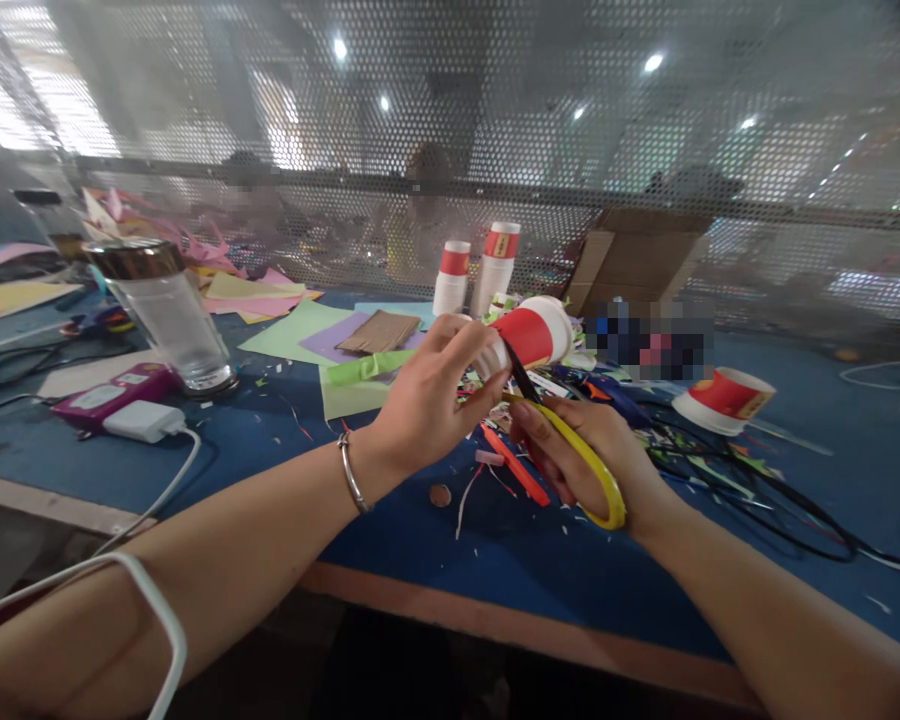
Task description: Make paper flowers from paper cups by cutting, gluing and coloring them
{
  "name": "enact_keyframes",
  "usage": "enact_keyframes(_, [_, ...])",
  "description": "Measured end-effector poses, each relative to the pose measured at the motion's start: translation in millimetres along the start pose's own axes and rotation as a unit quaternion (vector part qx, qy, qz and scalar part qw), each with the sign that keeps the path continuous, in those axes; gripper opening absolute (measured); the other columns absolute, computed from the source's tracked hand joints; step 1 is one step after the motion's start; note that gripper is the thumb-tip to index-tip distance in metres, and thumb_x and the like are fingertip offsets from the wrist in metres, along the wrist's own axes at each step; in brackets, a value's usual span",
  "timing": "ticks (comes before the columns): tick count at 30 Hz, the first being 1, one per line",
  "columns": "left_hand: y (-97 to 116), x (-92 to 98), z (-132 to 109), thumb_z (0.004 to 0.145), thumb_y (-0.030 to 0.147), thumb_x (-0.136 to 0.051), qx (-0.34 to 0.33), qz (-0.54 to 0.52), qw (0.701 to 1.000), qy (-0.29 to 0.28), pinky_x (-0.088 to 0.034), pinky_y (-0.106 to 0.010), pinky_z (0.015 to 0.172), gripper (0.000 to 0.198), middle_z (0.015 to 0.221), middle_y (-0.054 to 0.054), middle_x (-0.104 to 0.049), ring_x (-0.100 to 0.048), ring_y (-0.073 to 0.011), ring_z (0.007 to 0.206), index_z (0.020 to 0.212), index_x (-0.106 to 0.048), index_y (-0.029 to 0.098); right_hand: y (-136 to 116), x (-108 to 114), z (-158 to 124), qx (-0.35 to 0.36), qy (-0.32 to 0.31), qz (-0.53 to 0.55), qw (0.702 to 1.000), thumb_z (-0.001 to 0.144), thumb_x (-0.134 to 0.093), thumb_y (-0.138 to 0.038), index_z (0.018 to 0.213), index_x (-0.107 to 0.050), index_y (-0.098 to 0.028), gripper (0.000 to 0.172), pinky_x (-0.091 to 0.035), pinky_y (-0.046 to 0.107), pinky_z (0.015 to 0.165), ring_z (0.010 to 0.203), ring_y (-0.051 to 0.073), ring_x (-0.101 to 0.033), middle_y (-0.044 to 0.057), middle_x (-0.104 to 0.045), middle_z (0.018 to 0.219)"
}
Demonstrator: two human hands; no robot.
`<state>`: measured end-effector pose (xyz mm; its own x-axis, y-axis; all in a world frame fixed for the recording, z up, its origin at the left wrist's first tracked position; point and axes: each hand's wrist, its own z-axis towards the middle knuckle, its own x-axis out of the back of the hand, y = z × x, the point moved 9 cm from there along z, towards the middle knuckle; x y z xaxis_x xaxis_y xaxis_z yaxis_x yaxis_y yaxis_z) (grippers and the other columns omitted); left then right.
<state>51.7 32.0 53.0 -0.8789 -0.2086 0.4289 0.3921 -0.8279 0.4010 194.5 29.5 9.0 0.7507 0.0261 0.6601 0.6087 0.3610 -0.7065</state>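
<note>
My left hand is closed around one end of a red and white paper cup, which it holds tilted on its side above the table. In my right hand is a pair of scissors with yellow handles, my fingers wrapped through the loops. The dark blades lie against the cup near my left fingertips; whether they cut into it I cannot tell. Beneath my hands are a red-orange strip, a small round disc and scattered paper scraps.
Two stacks of paper cups stand at the back by a perforated metal screen. Left are a glass bottle, a purple power strip and coloured paper. Right lie a cut cup, black cables and a cardboard box.
</note>
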Motion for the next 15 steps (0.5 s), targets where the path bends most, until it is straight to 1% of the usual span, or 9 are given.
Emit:
enact_keyframes(2, [-8,-1.9,0,0.094,0.028,-0.063,0.058,-0.07,0.996,0.002,-0.057,-0.037,0.095,0.022,0.114,-0.009,-0.062,-0.063,-0.0198,0.106,0.114,-0.056,0.02,0,1,0,-0.005,0.002,0.01,1.0,0.092,-0.045,-0.077,0.071,-0.058,-0.021,0.061,-0.033,0.025,0.04,0.034,0.013,-0.045,-0.004,-0.047,0.039])
enact_keyframes(4, [-21,-3.5,-2,0.091,0.035,-0.069,0.136,-0.162,0.977,0.028,-0.059,-0.034,0.089,0.036,0.122,-0.01,-0.062,-0.067,-0.018,0.099,0.12,-0.053,0.021,-2,1,0,-0.003,0.001,0.014,1.0,0.092,-0.046,-0.075,0.071,-0.059,-0.022,0.059,-0.033,0.026,0.041,0.036,0.014,-0.047,-0.003,-0.049,0.041])
enact_keyframes(6, [-35,-6.6,-6,0.086,0.043,-0.074,0.219,-0.235,0.945,0.057,-0.06,-0.031,0.082,0.049,0.127,-0.012,-0.062,-0.069,-0.0167,0.094,0.123,-0.051,0.021,-6,1,-1,0.006,0.001,0.002,1.0,0.092,-0.047,-0.074,0.07,-0.059,-0.023,0.057,-0.033,0.025,0.041,0.038,0.015,-0.05,-0.002,-0.051,0.042])
enact_keyframes(7, [-41,-8.7,-8,0.085,0.045,-0.075,0.256,-0.265,0.927,0.067,-0.06,-0.03,0.078,0.051,0.124,-0.012,-0.064,-0.069,-0.0162,0.091,0.122,-0.051,0.02,-8,1,-1,0.009,0.002,-0.008,1.0,0.093,-0.048,-0.073,0.07,-0.059,-0.023,0.056,-0.032,0.025,0.041,0.04,0.016,-0.052,-0.002,-0.051,0.043])
enact_keyframes(9, [-48,-15.6,-12,0.086,0.045,-0.073,0.31,-0.326,0.891,0.066,-0.06,-0.029,0.074,0.043,0.11,-0.01,-0.068,-0.069,-0.0151,0.085,0.114,-0.055,0.018,-9,2,-1,0.009,0.005,-0.025,1.0,0.093,-0.048,-0.072,0.067,-0.057,-0.023,0.056,-0.032,0.025,0.042,0.041,0.016,-0.053,-0.001,-0.052,0.042])
enact_keyframes(12, [-49,-26.1,-13,0.088,0.039,-0.071,0.341,-0.408,0.846,0.036,-0.061,-0.029,0.073,0.029,0.091,-0.005,-0.068,-0.069,-0.0134,0.078,0.101,-0.058,0.017,-5,2,0,-0.003,0.005,-0.031,1.0,0.093,-0.046,-0.074,0.065,-0.057,-0.023,0.058,-0.032,0.025,0.042,0.041,0.016,-0.053,-0.001,-0.052,0.043])
enact_keyframes(13, [-49,-27.9,-13,0.089,0.038,-0.071,0.342,-0.421,0.84,0.028,-0.061,-0.029,0.074,0.027,0.088,-0.004,-0.068,-0.068,-0.0125,0.076,0.099,-0.059,0.017,-4,2,0,-0.005,0.003,-0.028,1.0,0.093,-0.046,-0.074,0.066,-0.057,-0.023,0.059,-0.032,0.025,0.042,0.041,0.016,-0.053,-0.001,-0.052,0.043])
enact_keyframes(15, [-49,-27.5,-12,0.087,0.037,-0.073,0.336,-0.424,0.841,0.026,-0.061,-0.028,0.075,0.027,0.085,-0.003,-0.067,-0.067,-0.0107,0.073,0.098,-0.059,0.017,-3,2,-1,-0.001,-0.001,-0.018,1.0,0.092,-0.046,-0.075,0.067,-0.057,-0.023,0.059,-0.032,0.025,0.042,0.04,0.015,-0.051,-0.002,-0.051,0.043])
